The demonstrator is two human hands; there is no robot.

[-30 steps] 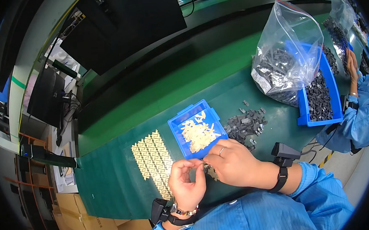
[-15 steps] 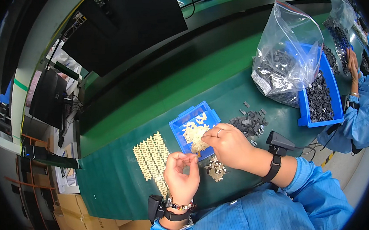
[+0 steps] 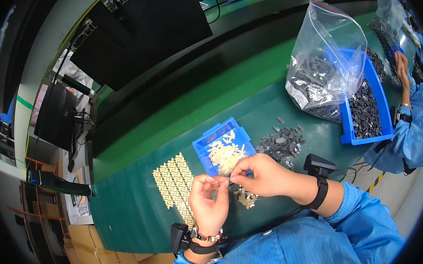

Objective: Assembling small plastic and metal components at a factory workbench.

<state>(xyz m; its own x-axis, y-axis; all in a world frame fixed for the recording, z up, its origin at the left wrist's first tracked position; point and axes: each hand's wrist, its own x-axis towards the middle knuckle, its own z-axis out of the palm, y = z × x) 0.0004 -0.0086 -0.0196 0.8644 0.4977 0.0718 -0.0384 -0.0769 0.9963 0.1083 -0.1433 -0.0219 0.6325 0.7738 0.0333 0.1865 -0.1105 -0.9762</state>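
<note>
My left hand and my right hand meet at the fingertips over the near edge of a small blue tray. Both pinch thumb against forefinger; whatever sits between them is too small to make out. Loose cream-coloured pieces are heaped in the tray. To the left of it, similar cream strips lie in a tight zigzag pattern on the green mat, beside my left hand. Partly hidden under my right hand is a little pile of brown and white bits.
Dark grey pieces lie scattered beyond my right hand. Further right stand a clear zip bag of grey parts and a long blue bin of dark parts. A co-worker's hand is at the far right. Cardboard boxes sit lower left.
My right hand has drawn back from the cream pieces in the tray, toward me, and its fingertips now meet those of my left hand. The left hand has stayed nearly in place.
</note>
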